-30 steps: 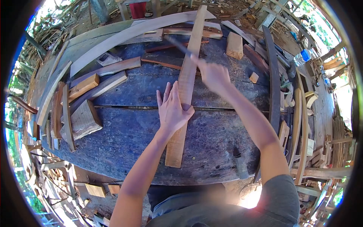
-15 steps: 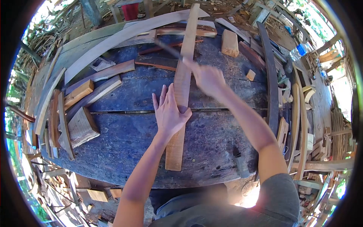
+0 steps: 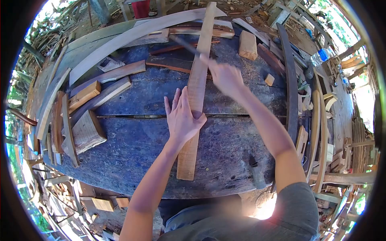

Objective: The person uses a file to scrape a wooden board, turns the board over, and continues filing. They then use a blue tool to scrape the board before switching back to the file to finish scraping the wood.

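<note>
A long, narrow wooden plank [image 3: 199,76] lies lengthwise across the dark workbench [image 3: 132,132], its near end close to the front edge. My left hand [image 3: 183,120] presses down on the middle of the plank, fingers stretched out and spread, the thumb over its right edge. In my right hand [image 3: 229,82], fingers wrapped round the handle, is a file [image 3: 185,45] with a long grey blade, slightly blurred. The blade slants up and left across the plank's left edge, above my left hand.
A long curved board [image 3: 132,34] arcs along the far left. Wooden offcuts [image 3: 90,130] lie at the left. A wood block [image 3: 248,44] and a small cube [image 3: 269,79] sit at the right, beside a dark strip [image 3: 288,76]. A water bottle [image 3: 320,56] stands farther right.
My right hand and the file have shifted slightly up and to the right along the plank. My left hand keeps its place on the plank, and the whole view has shifted a little.
</note>
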Available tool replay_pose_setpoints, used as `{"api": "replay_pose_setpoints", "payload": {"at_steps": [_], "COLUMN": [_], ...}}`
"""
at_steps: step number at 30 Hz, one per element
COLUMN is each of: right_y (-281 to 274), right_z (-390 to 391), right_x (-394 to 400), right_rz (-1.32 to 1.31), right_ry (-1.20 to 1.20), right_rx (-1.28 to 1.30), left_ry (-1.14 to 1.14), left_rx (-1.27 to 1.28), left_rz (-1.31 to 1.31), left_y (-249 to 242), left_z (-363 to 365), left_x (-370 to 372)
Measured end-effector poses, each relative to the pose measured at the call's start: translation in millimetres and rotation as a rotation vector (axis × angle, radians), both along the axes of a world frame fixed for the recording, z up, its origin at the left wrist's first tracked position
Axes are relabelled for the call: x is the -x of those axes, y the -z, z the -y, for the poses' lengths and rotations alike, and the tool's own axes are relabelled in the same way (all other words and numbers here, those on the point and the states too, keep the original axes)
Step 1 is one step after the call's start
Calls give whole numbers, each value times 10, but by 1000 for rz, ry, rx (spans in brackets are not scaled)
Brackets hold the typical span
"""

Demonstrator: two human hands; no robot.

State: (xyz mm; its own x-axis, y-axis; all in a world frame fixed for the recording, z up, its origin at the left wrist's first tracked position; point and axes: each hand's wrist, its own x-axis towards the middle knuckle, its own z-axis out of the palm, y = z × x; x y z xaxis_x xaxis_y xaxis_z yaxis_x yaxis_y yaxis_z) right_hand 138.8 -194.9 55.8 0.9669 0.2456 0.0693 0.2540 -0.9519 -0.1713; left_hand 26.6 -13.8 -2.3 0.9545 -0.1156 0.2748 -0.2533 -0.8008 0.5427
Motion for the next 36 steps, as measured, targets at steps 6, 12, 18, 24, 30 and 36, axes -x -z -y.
{"api": "replay_pose_setpoints", "payload": {"at_steps": [6,12,18,24,30,36], "right_y": [43,53,-147,-65,-257,-148], "right_z": [43,-47,167,-140,126,-75], "right_x": [-875,212,-1029,-94,-691,-210], "right_rz": [144,36,108,61,47,9], "right_ry": [150,-57,138,12,34,113], "right_rx": [-89,52,51,73,102,-31], "left_ry": [-16,-10,-18,-10,-27,-32], "left_rx": [-12,-13,-48,-10,-23,-17], "left_rz": [3,7,18,6,-23,-9], "left_y": [-12,20,37,6,-17,-34], "left_z": [-17,-7,10,-10,22,22], "left_x": [14,8,2,-24,-1,-40]}}
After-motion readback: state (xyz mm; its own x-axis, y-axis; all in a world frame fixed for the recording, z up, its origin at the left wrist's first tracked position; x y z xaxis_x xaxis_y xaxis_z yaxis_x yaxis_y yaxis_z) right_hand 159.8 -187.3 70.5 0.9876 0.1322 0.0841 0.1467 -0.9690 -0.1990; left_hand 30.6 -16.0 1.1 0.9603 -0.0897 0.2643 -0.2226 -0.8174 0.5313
